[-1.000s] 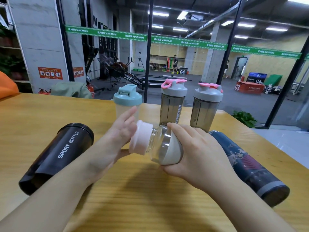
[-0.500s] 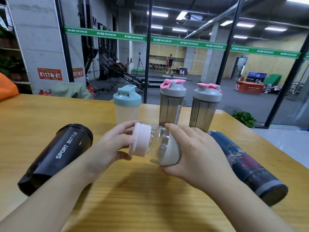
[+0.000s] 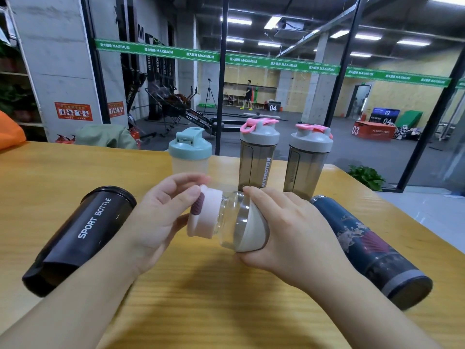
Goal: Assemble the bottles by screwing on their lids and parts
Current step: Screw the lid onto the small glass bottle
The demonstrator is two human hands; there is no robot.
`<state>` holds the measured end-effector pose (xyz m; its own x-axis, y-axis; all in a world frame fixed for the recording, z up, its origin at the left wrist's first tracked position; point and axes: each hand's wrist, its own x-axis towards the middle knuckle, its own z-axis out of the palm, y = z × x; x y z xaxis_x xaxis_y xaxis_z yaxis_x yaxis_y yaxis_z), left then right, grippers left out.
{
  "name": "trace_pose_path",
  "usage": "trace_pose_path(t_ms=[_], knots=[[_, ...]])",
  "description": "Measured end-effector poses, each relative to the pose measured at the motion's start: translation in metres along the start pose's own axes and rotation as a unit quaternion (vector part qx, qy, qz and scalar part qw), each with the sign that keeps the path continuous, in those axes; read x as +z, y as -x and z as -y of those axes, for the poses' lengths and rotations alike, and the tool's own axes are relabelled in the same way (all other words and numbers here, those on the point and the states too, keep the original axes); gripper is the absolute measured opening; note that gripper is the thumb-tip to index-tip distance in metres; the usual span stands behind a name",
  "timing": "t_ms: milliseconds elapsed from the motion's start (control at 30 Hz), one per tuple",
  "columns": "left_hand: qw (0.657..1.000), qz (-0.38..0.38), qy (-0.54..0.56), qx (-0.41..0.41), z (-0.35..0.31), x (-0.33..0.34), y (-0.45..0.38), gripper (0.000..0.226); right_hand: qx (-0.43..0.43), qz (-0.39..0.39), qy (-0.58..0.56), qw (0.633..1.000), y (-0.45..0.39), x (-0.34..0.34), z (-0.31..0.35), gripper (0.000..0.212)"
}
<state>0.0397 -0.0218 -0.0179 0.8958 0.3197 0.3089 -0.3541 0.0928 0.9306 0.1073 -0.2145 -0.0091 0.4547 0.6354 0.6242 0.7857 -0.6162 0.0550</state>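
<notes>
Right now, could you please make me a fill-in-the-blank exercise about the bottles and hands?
1. The left hand grips the small bottle's ____ lid.
2. The right hand holds the small bottle by its ____.
3. The black bottle reads SPORT ____.
4. ____ bottles stand upright behind the hands.

Missing: pink; base; BOTTLE; three

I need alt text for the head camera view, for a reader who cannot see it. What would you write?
A person's left hand grips the pale pink lid of a small clear bottle, held sideways by the right hand above a wooden table. A black sport bottle and a dark blue bottle lie on either side; three lidded shakers stand behind.
</notes>
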Motion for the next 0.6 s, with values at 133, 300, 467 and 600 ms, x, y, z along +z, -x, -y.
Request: trace_pose_path(t_ms=[133, 300, 467, 600], knots=[[0.989, -0.016, -0.131, -0.071, 0.002, 0.001, 0.000, 0.044, 0.005, -0.006, 0.000, 1.000, 0.001, 0.000, -0.001, 0.082], [0.981, 0.017, -0.154, -0.114, 0.001, 0.004, 0.003, 0.061, 0.003, 0.004, 0.003, 1.000, 0.000, 0.000, -0.003, 0.087], [0.984, 0.083, -0.146, -0.066, -0.005, -0.003, 0.003, 0.061, 0.008, 0.009, 0.003, 1.000, 0.001, 0.000, -0.003, 0.087], [0.989, 0.110, -0.088, -0.043, -0.003, -0.007, 0.003, 0.075, 0.012, 0.016, 0.008, 1.000, 0.000, 0.001, -0.004, 0.087]])
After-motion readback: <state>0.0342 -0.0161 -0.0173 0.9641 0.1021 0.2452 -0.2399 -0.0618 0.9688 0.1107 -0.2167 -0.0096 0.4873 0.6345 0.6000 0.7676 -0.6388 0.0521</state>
